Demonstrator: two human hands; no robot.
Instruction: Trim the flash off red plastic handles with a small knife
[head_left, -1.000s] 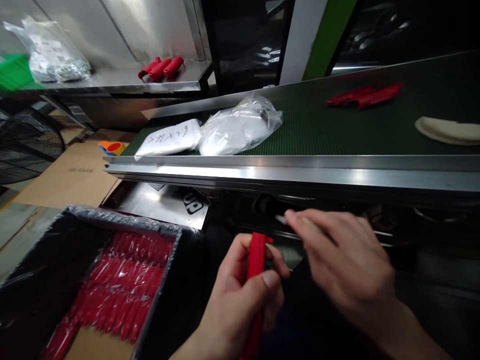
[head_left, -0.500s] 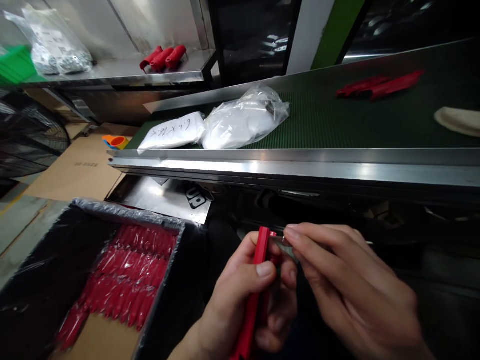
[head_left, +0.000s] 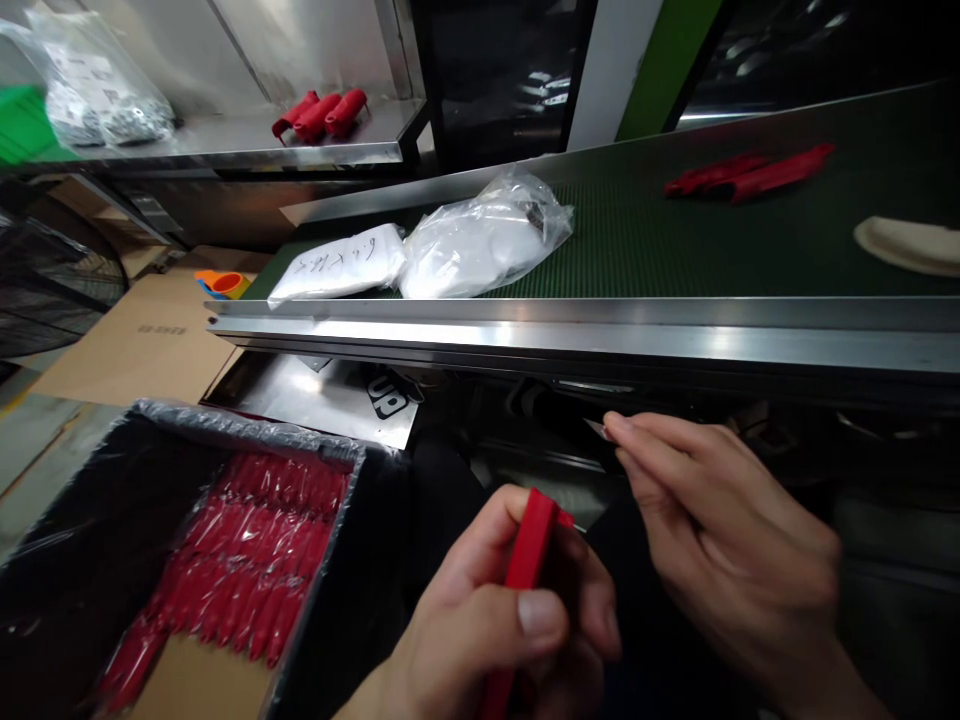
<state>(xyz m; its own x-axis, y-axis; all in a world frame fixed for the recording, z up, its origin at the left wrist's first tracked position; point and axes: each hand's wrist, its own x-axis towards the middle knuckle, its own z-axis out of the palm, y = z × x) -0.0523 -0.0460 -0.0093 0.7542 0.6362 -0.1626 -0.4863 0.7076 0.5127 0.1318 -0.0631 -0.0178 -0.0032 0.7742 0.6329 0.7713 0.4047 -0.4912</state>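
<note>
My left hand (head_left: pixel 480 620) is closed around a long red plastic part (head_left: pixel 534 540), which it holds tilted, upper end pointing away from me. Fingers and thumb cover much of the part's lower length. To the right and a little higher, my right hand (head_left: pixel 720 520) pinches a small thin blade (head_left: pixel 598 428) between thumb and fingertips. Only the blade's pointed tip shows; the rest is hidden in the fingers. Blade and red part are apart.
At lower left, a black lined box (head_left: pixel 341 530) holds rows of bagged red parts (head_left: pixel 247 550). Across the front runs a green conveyor belt (head_left: pixel 622 240) with a metal rail, carrying plastic bags (head_left: pixel 480 240) and loose red parts (head_left: pixel 750 175). Red pieces (head_left: pixel 322 115) lie on a steel shelf.
My right hand has drawn the blade away from the red part, up and to the right. My left hand has shifted slightly down and right, turning the red part a little.
</note>
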